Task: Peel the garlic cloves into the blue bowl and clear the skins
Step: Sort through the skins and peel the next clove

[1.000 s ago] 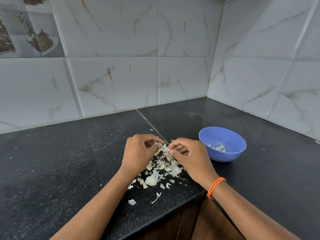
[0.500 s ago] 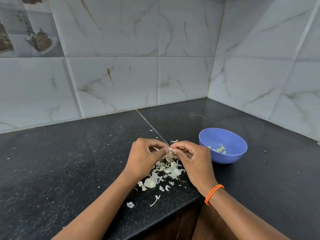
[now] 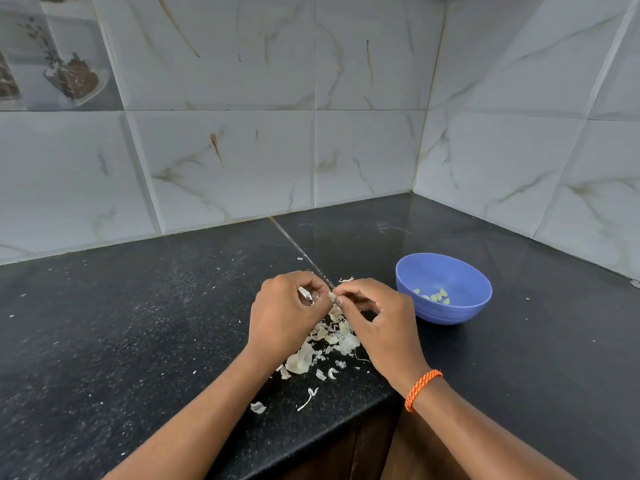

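Observation:
Both hands meet above a pile of garlic skins (image 3: 329, 341) on the black counter. My left hand (image 3: 284, 313) and my right hand (image 3: 377, 320) pinch one small garlic clove (image 3: 332, 294) between their fingertips; most of it is hidden by the fingers. To the right stands the blue bowl (image 3: 450, 308), upright, with several peeled pale-green cloves (image 3: 436, 296) inside. My right wrist wears an orange braided band (image 3: 420, 388).
The dark speckled counter (image 3: 121, 341) runs into a tiled corner at the back right. Its front edge (image 3: 311, 448) cuts diagonally below my arms, with dark cabinet fronts beneath. Loose skin scraps (image 3: 258, 407) lie near that edge.
Both hands have lifted slightly off the skin pile and shifted a little toward the back, still pinching the clove together. The bowl has stayed put.

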`<state>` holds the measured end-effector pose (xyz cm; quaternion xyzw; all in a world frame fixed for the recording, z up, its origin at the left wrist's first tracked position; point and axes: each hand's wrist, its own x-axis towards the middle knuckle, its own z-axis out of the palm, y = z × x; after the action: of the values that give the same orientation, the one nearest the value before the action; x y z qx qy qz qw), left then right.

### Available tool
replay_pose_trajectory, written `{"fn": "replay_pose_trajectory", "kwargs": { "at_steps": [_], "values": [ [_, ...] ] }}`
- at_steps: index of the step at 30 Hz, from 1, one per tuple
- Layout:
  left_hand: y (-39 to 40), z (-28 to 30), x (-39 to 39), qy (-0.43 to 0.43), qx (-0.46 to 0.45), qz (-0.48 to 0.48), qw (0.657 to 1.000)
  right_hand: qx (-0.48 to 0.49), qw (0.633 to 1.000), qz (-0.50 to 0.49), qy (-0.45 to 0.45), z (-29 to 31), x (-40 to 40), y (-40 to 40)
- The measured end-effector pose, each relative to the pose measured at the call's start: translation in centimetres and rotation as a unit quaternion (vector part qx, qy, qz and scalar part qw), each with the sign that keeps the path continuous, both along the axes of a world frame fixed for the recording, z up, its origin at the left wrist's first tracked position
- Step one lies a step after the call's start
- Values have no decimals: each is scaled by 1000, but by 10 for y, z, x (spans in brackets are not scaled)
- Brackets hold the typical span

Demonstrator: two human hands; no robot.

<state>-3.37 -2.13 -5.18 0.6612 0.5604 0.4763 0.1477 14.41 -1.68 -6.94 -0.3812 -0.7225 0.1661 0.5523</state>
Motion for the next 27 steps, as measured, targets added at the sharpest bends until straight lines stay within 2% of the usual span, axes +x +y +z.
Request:
{"fn": "replay_pose_trajectory", "kwargs": {
  "at_steps": [5,14,18,27],
  "values": [
    [1,0,1,-20,5,-4,1000,-2,1000,10,14,1,-2,0],
    [-1,0,4,-110,-27,-56,992,-122,975,85,166,3,-4,1],
    [-2,2,6,-149,-42,-75,985,-107,979,70,157,3,-2,0],
    [-2,1,7,-147,-56,-90,983,-107,981,33,160,1,-4,1]
  ]
}}
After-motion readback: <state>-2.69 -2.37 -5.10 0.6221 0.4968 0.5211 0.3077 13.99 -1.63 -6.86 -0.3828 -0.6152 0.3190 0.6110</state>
